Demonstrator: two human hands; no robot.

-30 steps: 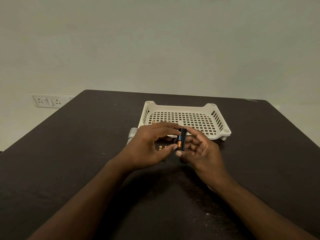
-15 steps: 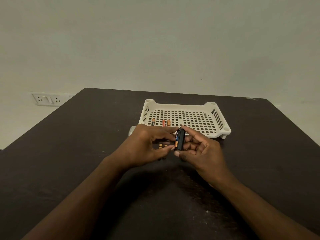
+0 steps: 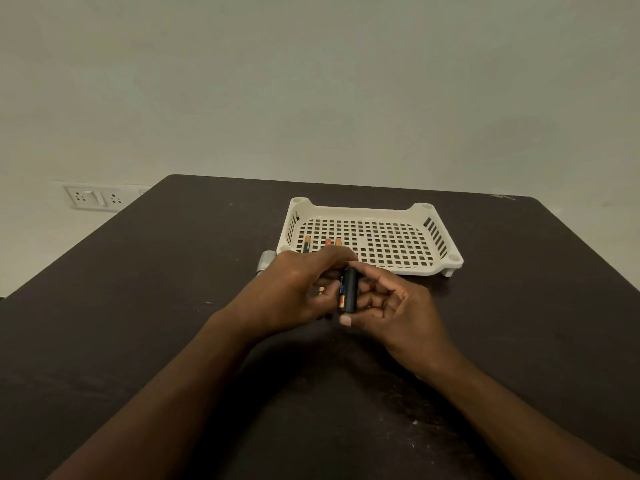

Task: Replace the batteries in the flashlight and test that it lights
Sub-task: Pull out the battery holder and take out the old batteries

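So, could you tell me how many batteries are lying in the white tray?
3 visible, at the tray's near-left: one leftmost, two side by side right of it. The hands may hide more.

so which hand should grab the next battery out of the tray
Left, probably. The left hand sits nearest the batteries at the white tray's left front corner, while the right hand holds the black battery holder upright.

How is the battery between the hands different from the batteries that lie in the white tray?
The battery between the hands stands nearly upright above the table, held against a black holder by the left hand and right hand; the batteries in the tray lie flat and untouched. The held one is single; at least three show in the white tray, partly hidden behind the left hand. All show an orange end.
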